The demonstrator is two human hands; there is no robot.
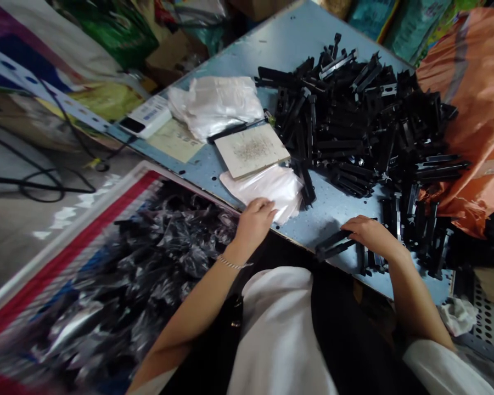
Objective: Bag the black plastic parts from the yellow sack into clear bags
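My left hand is at the near edge of a stack of clear plastic bags, with its fingers pinched together on a bag edge. A pale board with a speckled patch lies on the far part of this stack. My right hand grips long, narrow black plastic parts above the front edge of the table. It seems to hold two; the fingers hide their ends. More black parts lie just under and beside this hand.
A large heap of black parts covers the table's right side, against an orange sack. Another stack of bags and a white box lie further left. Below, a red-rimmed crate holds bagged black parts.
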